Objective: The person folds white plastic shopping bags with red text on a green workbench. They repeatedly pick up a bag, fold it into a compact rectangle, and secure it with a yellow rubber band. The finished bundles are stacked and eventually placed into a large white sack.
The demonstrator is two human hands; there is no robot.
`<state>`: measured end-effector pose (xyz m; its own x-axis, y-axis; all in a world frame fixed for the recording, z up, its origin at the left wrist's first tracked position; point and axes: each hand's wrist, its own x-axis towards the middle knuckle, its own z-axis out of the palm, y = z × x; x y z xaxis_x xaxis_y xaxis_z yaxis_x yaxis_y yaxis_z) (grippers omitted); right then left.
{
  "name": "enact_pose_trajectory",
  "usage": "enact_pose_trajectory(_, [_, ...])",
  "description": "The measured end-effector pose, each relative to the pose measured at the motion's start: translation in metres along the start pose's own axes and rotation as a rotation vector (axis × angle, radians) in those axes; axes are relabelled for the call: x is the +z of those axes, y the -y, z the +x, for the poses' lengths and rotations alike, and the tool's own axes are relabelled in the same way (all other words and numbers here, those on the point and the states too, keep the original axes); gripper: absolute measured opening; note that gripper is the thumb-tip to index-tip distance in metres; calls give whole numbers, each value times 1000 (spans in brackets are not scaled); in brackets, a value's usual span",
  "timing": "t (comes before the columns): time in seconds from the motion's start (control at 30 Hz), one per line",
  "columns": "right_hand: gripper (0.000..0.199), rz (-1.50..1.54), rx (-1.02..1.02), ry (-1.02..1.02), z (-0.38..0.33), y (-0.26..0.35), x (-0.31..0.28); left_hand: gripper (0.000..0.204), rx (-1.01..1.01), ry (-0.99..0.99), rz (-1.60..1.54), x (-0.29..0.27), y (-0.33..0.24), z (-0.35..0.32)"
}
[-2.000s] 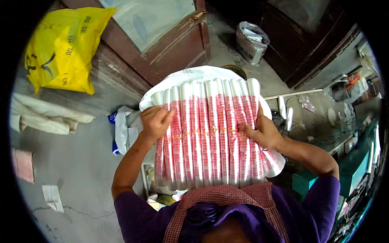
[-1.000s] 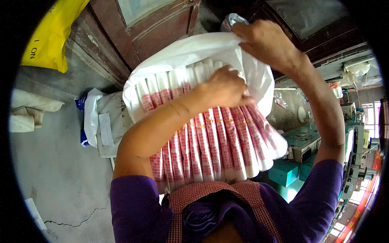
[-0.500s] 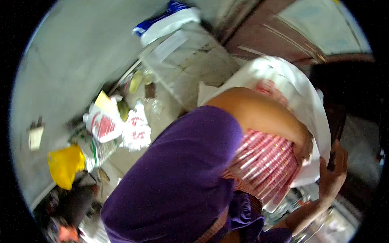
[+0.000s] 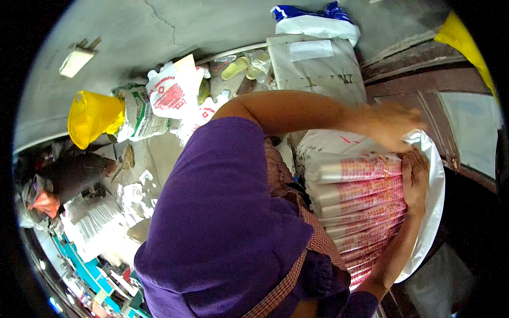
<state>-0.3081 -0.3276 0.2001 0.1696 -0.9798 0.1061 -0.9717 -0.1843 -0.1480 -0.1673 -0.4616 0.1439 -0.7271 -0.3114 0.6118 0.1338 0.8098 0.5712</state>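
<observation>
A large bundle of stacked, clear plastic packets with pink-red print [image 4: 360, 196] lies in front of me, partly inside a big white plastic bag [image 4: 436, 196]. A thin yellowish band seems to cross the packets. My left hand [image 4: 395, 127] reaches across above the bundle, beside the bag's upper rim; motion smears its fingers. Along the packets' right end lies my right hand [image 4: 416, 172], its fingers bent at the bag's rim and touching it. The bag's far side and the bottom of the bundle are hidden.
A grey wrapped block [image 4: 318, 63] stands by the wall with a blue-and-white bag [image 4: 318, 24] on it. To the left are a yellow bag [image 4: 93, 117], white bags with red print [image 4: 172, 93] and a dark cylinder [image 4: 79, 172]. A brown door [image 4: 424, 108] is at the right.
My left hand has come up out of the bag to its upper rim. My right hand has moved from outside the bag onto its rim by the packets. The view has turned.
</observation>
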Motion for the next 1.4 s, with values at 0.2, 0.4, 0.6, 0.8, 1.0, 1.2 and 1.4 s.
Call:
enact_pose_trajectory(0.2, [34, 165, 108, 53, -1, 1, 1, 35, -195, 161, 244, 25, 23, -38])
enact_pose_trajectory(0.4, [38, 371, 356, 72, -34, -35, 17, 46, -109, 94, 434, -34, -61, -70])
enact_pose_trajectory(0.6, [43, 208, 205, 36, -34, -33, 22, 66, -204, -410, 79, 5, -58, -117])
enact_pose_trajectory(0.8, [45, 138, 204, 31, -28, -21, 12, 66, -485, 19, -339, -1, -38, -156])
enact_pose_trajectory(1.0, [78, 110, -99, 117, -53, 121, 12, 63, -465, -26, -98, 4, -34, -143])
enact_pose_trajectory(1.2, [63, -83, -227, -57, -58, 127, 32, 70, -562, -119, -389, 6, -53, -168])
enact_pose_trajectory(1.4, [39, -53, -44, 164, -14, 104, 37, 72, -571, 85, -756, -50, -89, -87])
